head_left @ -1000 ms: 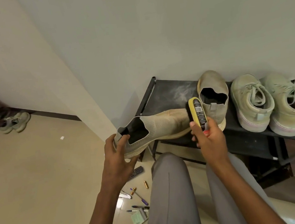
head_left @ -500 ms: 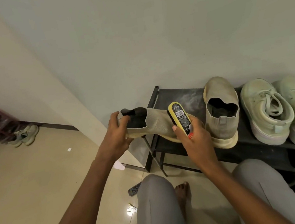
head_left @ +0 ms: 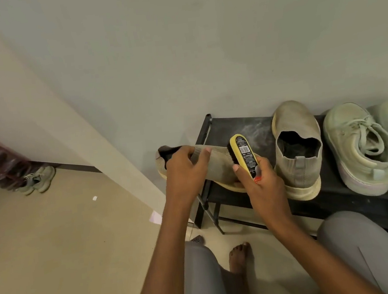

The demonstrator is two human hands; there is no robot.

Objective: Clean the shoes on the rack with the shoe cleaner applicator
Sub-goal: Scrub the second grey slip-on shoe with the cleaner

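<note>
**Kid:** What are you doing right now?

**Helper:** You are cleaning one shoe. Your left hand (head_left: 186, 169) is holding the grey knit slip-on shoe (head_left: 215, 166) up in the air, just at the left end of the black shoe rack (head_left: 239, 126). Your fingers are curling over the top of the shoe near its opening. Your right hand (head_left: 263, 182) is gripping the yellow shoe cleaner applicator (head_left: 244, 155), fingers wrapping round its lower end. Its dark brush side is pressing against the side of the shoe.

**Kid:** So what are you needing to do next?

**Helper:** I think you are in the middle of the rubbing. You are needing to slide the brush along the knit, toward the toe, and be keeping the shoe steady so it is not bending under the push.

**Kid:** What else is sitting around?

**Helper:** The matching slip-on (head_left: 297, 148) is waiting on the rack, just beside your right hand. Two pale green lace-up sneakers (head_left: 362, 150) are sitting further right. They are not cleaned yet, I am guessing. Another pair of sneakers (head_left: 37, 179) is lying far off by the wall.

**Kid:** Is anything getting in the way?

**Helper:** Your right elbow is working close to that matching slip-on, so a big stroke could be bumping it. Your bare foot (head_left: 240, 261) is resting under the shoe, so drips may be landing there.
</note>
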